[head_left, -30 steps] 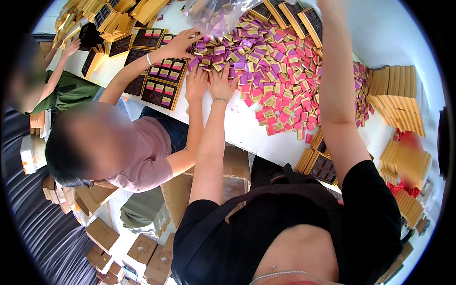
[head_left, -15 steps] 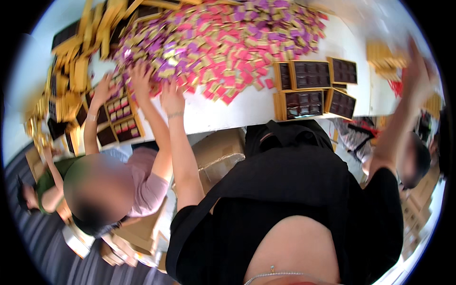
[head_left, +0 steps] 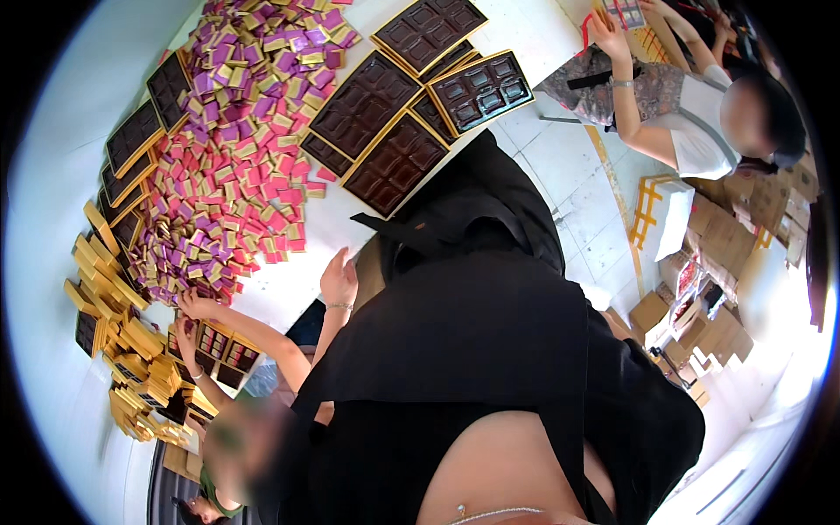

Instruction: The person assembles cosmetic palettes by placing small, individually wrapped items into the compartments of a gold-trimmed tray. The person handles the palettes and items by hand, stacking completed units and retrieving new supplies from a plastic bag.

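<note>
My left hand, with a bracelet at its wrist, is at the table's near edge, fingers stretched and apart, holding nothing. Beyond it spreads a large heap of small pink, purple and gold wrapped pieces. My right hand is out of view; only the black right sleeve and a bit of skin beside it show. Gold-edged boxes with dark brown tops moulded like chocolate bars lie stacked and tilted at the table's edge, ahead of my body.
On the left, a co-worker's hands are over a sectioned tray of wrapped pieces. Gold boxes pile up behind. Another person works at far right, near cardboard cartons and a yellow-marked floor.
The view has swung to the right. My left hand has drawn back from the heap's edge to the table's near edge. My raised right arm has dropped and its hand has left view.
</note>
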`<state>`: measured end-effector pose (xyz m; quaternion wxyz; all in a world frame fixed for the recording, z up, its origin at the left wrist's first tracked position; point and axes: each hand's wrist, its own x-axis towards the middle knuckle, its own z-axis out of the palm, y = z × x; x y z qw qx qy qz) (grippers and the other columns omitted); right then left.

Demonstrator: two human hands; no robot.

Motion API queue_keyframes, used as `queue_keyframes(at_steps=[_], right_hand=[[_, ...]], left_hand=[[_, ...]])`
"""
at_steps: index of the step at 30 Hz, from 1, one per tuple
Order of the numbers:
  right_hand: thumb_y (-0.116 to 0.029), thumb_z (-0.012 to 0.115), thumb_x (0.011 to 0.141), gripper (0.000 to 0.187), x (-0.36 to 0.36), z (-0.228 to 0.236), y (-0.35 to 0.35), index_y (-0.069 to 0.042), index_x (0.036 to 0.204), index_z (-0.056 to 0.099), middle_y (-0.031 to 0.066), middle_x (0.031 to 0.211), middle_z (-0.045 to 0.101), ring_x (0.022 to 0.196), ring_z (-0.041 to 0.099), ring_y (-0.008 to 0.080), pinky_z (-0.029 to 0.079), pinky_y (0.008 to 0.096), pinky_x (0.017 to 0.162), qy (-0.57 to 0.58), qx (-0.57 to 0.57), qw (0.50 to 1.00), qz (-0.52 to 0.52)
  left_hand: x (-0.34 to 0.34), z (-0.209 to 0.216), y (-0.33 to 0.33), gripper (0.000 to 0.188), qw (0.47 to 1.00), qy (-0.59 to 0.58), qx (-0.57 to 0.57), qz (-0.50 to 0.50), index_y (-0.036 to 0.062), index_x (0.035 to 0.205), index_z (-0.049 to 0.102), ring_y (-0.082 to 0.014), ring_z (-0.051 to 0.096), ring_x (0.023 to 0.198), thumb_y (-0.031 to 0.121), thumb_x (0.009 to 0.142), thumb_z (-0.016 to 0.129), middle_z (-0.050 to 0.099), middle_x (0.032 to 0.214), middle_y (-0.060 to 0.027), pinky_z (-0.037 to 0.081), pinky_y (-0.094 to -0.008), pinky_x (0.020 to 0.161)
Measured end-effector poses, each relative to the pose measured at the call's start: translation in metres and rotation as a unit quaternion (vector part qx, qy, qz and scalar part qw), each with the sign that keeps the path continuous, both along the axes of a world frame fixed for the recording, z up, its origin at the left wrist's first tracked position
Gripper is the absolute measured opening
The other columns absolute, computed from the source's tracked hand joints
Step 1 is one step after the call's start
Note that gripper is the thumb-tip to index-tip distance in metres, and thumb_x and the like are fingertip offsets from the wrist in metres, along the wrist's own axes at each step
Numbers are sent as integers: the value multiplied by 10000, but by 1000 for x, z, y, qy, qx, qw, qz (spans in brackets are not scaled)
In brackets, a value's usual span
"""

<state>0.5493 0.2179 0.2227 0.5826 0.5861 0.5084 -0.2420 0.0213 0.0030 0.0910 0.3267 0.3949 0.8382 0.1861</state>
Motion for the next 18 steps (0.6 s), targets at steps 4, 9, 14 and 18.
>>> queue_keyframes(at_steps=[4,9,14,18], right_hand=[[-286,627,830,543,1,-72,66,-65,1311,511,169,1284,572,1171,548,374,454,453,958,94,5,995,-34],[-44,525,906,275,-126,-99,258,-30,1173,589,135,1096,659,988,644,239,521,317,793,541,274,795,-6],[21,564,877,211,-205,-76,340,20,1088,571,85,1119,555,875,612,167,535,232,687,695,333,634,60],[-31,590,887,258,-229,-136,385,31,1131,534,90,1085,558,885,608,161,553,250,671,662,298,686,-53]], left_hand=[[61,-12,-13,254,983,-50,-173,30,82,1098,626,-308,647,946,136,857,566,677,1039,-124,521,-404,813],[160,-78,33,390,927,-209,-311,-9,81,1114,624,-366,621,943,263,769,635,656,997,-173,501,-431,844],[261,-236,66,1156,863,-355,-353,63,-13,1427,283,-334,416,1284,339,504,883,428,1382,-214,411,-431,1027],[319,-329,98,1331,893,-288,-339,72,23,1463,161,-338,200,1419,390,442,930,217,1520,-179,304,-518,1117]])
